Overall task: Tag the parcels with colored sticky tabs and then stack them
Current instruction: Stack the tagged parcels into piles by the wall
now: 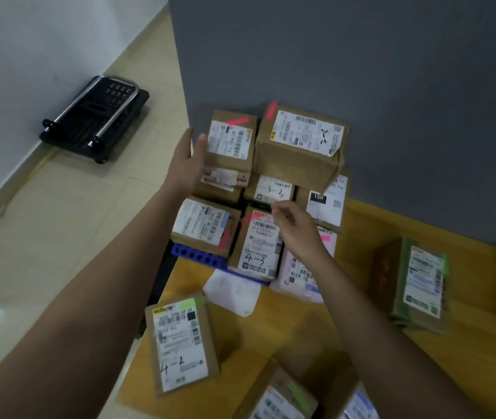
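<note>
The left hand [187,158] is spread flat, fingers straight, beside the upper-left brown cardboard parcel with a pink sticky tab [231,140], just off its side. The right hand [296,228] hovers over the stack of brown labelled parcels [259,189] on the yellow table [346,313], fingers loosely curled, holding nothing visible. Three green-tabbed parcels lie apart, the nearest-left marked 4-2 [180,343].

1 head-worn wide-angle view, angled forward and down, near the yellow table [346,313] against the gray wall [361,55].
</note>
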